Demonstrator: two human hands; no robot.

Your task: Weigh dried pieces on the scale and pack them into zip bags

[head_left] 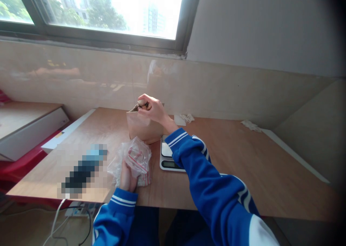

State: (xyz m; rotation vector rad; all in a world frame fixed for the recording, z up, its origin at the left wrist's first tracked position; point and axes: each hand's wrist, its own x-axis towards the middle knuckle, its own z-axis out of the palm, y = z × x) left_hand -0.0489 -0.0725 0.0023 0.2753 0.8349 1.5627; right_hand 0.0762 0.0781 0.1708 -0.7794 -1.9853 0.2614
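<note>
My right hand is closed in a pinch over the mouth of a brown paper bag. Between its fingers are small pale and brown pieces, whose kind I cannot make out. My left hand grips a clear zip bag with a red strip along its mouth, left of the paper bag's base. More zip bags lie flat under that hand. Partly covered by my right forearm, a white kitchen scale with a small dark display rests on the table.
The wooden table meets a tiled wall below a window. A blurred-out dark and blue object lies at the left, with a white cable hanging off the edge. Crumpled tissues lie along the wall. Another table stands at left.
</note>
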